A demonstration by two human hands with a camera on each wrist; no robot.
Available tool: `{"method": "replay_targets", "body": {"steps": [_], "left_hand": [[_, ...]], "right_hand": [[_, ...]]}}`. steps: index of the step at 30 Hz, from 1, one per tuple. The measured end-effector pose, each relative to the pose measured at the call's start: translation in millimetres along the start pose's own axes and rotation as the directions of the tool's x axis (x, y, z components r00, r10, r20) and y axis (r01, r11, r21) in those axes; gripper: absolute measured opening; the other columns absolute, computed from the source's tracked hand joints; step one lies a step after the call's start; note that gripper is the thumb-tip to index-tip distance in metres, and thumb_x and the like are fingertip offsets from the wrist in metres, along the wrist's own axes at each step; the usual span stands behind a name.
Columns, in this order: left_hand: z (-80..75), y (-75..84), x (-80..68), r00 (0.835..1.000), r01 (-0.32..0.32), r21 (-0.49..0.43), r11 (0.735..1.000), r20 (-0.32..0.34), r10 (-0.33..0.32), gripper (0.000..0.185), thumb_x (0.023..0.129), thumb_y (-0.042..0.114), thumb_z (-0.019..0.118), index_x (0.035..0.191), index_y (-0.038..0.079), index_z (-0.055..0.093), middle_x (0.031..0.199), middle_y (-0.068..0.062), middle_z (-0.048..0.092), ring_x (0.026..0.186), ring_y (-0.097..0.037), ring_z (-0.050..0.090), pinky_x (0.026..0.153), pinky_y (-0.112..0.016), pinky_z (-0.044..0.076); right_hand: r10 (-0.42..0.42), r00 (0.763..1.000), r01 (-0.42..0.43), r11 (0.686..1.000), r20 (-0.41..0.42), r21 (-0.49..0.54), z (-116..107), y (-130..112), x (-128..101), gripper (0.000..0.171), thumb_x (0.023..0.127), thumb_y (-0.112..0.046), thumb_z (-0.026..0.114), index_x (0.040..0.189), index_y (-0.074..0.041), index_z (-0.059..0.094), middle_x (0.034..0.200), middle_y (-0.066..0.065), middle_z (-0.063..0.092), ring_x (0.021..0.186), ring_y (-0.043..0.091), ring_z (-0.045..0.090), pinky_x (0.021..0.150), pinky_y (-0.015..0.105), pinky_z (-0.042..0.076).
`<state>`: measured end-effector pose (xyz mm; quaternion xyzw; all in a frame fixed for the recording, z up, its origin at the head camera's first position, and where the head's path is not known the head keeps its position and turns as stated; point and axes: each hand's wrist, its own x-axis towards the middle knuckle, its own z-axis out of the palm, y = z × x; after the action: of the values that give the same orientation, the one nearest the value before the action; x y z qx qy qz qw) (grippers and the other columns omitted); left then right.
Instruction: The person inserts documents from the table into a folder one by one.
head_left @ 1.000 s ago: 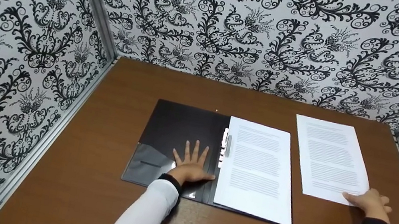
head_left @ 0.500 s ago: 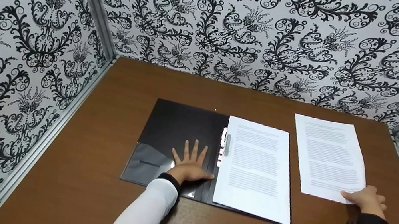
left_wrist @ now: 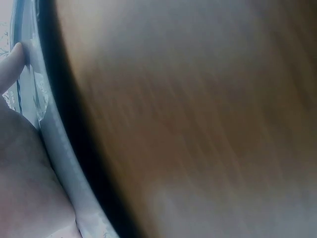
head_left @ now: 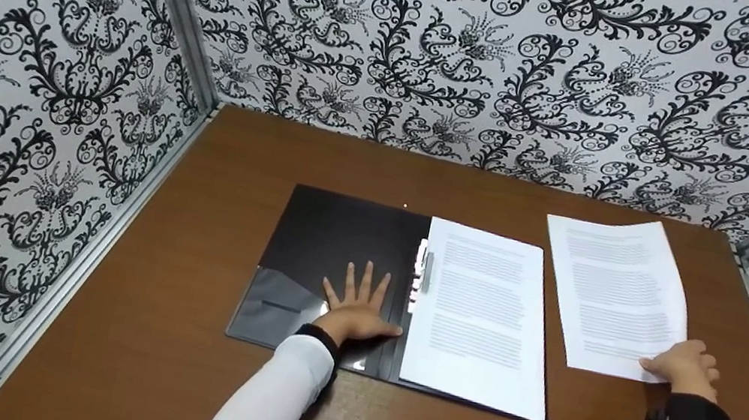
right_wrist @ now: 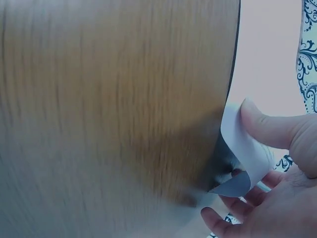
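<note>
2 hands, right grip [head_left: 682,364] (pinching) sheet [head_left: 615,292]

left hand [head_left: 358,308] flat, right hand [head_left: 685,366] pinching

An open folder [head_left: 334,272] was laid flat near the middle of the worktop [head_left: 177,299], enclosed by walls [head_left: 490,62] at the back and on both sides. A printed page [head_left: 479,311] was placed on the folder's right half, beside a clip [head_left: 426,272] at the spine. The left hand [head_left: 358,310] was pressed flat on the folder's left half. To the right, apart from the folder, a loose sheet [head_left: 615,292] was set on the worktop, its near right corner pinched by the right hand [head_left: 687,367].
</note>
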<state>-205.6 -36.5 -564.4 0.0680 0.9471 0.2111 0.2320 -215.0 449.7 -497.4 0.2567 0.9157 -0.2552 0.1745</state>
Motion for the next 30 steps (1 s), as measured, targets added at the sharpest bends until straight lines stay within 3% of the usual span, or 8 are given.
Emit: {"method": "replay_targets", "body": {"steps": [7, 15, 21, 30], "left_hand": [[-1.6, -1.4, -0.1, 1.0, 0.004, 0.004, 1.0, -0.004, -0.004, 0.106, 0.081, 0.066, 0.06, 0.156, 0.029, -0.004, 0.159, -0.004, -0.027, 0.14, -0.036, -0.035, 0.101, -0.071, -0.024], [-0.6, -2.8, -0.4, 1.0, 0.008, 0.0, 1.0, -0.016, -0.008, 0.106, 0.08, 0.068, 0.059, 0.156, 0.03, -0.004, 0.159, -0.005, -0.027, 0.14, -0.036, -0.035, 0.1, -0.071, -0.024], [0.0, -2.4, -1.6, 1.0, 0.013, -0.006, 1.0, -0.014, -0.013, 0.107, 0.079, 0.068, 0.06, 0.156, 0.03, -0.003, 0.16, -0.005, -0.027, 0.14, -0.036, -0.035, 0.1, -0.072, -0.024], [1.3, -0.1, -0.8, 1.0, 0.014, -0.001, 1.0, -0.016, -0.014, 0.107, 0.079, 0.067, 0.061, 0.156, 0.03, -0.003, 0.16, -0.004, -0.026, 0.141, -0.035, -0.034, 0.101, -0.071, -0.024]], "right_hand": [[-0.022, 1.0, 0.022, 1.0, 0.003, 0.02, 0.8, 3.1, -2.8, 0.096, 0.082, -0.021, 0.07, 0.131, 0.028, 0.003, 0.126, 0.053, 0.008, 0.119, 0.062, 0.014, 0.102, 0.07, 0.023], [-0.003, 0.997, 0.002, 1.0, -0.076, -0.009, 1.2, -3.3, 0.9, 0.101, 0.079, -0.018, 0.074, 0.135, 0.029, 0.004, 0.127, 0.053, 0.007, 0.121, 0.064, 0.014, 0.1, 0.068, 0.025], [-0.057, 0.989, 0.047, 0.996, -0.139, -0.077, 4.3, -4.5, 4.7, 0.092, 0.079, -0.016, 0.074, 0.128, 0.031, 0.011, 0.123, 0.055, 0.014, 0.117, 0.065, 0.02, 0.094, 0.069, 0.03], [-0.114, 0.988, 0.107, 0.991, -0.1, -0.078, 6.3, -5.1, 1.5, 0.079, 0.081, -0.008, 0.068, 0.127, 0.029, 0.016, 0.122, 0.053, 0.028, 0.111, 0.063, 0.035, 0.094, 0.067, 0.035]]}}
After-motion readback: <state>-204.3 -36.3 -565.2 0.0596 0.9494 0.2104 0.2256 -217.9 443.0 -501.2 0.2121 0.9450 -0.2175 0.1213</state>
